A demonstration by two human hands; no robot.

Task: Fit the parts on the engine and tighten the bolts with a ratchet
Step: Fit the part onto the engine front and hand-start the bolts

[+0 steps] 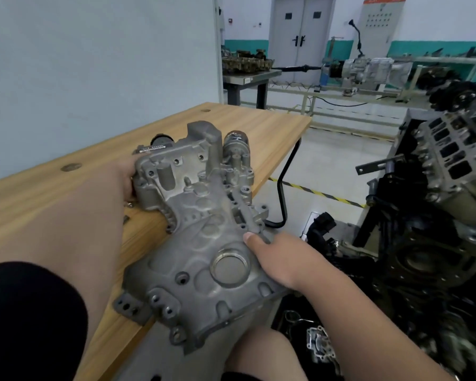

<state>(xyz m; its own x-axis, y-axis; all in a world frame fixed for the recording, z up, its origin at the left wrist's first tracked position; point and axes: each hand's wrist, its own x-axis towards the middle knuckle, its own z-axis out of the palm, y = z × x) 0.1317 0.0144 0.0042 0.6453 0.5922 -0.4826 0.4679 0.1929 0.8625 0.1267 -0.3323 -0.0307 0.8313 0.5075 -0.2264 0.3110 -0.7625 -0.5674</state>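
Note:
A large grey cast-aluminium engine cover (201,243) with bolt holes and a round seal bore lies half on the wooden table's near corner, its lower end sticking out over the edge. My left hand (124,177) grips its far left edge, fingers hidden behind the casting. My right hand (275,257) grips its right edge, thumb on top beside the round bore. The engine (448,188) stands on a stand at the right, its cylinder head ports facing me, apart from the cover.
The wooden table (231,119) runs back along a white partition, with a few small parts (128,206) by my left hand. Black hoses and loose parts (322,345) lie on the floor between table and engine. A gearbox rig and another bench stand far behind.

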